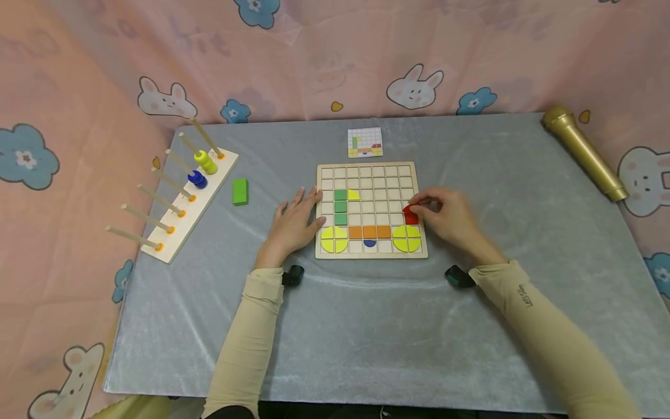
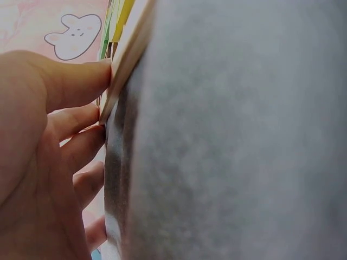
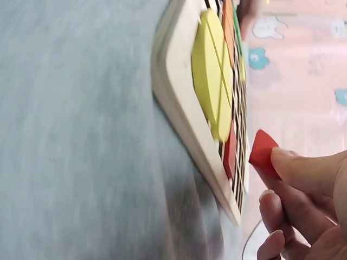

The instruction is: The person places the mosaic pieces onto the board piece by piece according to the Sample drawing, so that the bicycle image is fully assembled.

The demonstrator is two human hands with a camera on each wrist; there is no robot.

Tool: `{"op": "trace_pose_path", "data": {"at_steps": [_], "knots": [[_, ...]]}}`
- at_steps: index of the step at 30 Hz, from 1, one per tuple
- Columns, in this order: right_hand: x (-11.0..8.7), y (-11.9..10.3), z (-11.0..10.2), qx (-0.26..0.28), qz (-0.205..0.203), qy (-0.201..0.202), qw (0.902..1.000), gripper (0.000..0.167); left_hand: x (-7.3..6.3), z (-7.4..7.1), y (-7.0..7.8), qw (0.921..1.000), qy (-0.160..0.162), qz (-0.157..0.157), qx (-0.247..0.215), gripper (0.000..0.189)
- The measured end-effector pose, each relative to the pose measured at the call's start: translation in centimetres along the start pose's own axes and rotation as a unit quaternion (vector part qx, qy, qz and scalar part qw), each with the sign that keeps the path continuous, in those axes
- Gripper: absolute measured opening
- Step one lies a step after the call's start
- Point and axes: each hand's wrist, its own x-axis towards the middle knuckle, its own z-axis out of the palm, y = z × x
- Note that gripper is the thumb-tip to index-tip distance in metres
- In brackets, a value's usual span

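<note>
A wooden grid board (image 1: 366, 205) lies mid-table, holding yellow quarter-circle tiles in two discs (image 1: 334, 239), green squares (image 1: 341, 207), orange squares (image 1: 369, 232) and a blue half-round (image 1: 370, 243). My left hand (image 1: 294, 224) rests at the board's left edge, thumb and fingertips touching the rim (image 2: 126, 59). Between thumb and forefinger, my right hand (image 1: 449, 220) pinches a small red tile (image 3: 264, 153) with a curved side. It is held above the board's right side, near another red tile (image 1: 412, 219) lying in the grid.
Beyond the board lies a small pattern card (image 1: 364, 142). To the left are a green block (image 1: 240, 192) and a white peg stand (image 1: 205, 194) with blue and yellow-green rings. A gold microphone (image 1: 585, 152) lies at the right back edge, beside the curtain (image 1: 335, 64).
</note>
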Motion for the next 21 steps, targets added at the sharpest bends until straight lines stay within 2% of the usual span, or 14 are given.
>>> {"op": "trace_pose_path", "data": {"at_steps": [5, 14, 21], "knots": [[0.2, -0.7, 0.8, 0.0, 0.01, -0.032, 0.9994, 0.013, 0.0, 0.1, 0.0, 1.0, -0.002, 0.0, 0.0, 0.068], [0.4, -1.3, 1.3, -0.011, 0.019, -0.06, 0.9979, 0.011, -0.1, 0.1, 0.0, 1.0, -0.002, 0.001, 0.002, 0.068], [0.6, -0.8, 1.6, -0.011, -0.017, -0.067, 0.9975, 0.008, -0.1, 0.1, -0.1, 1.0, -0.001, 0.001, 0.0, 0.067]]}}
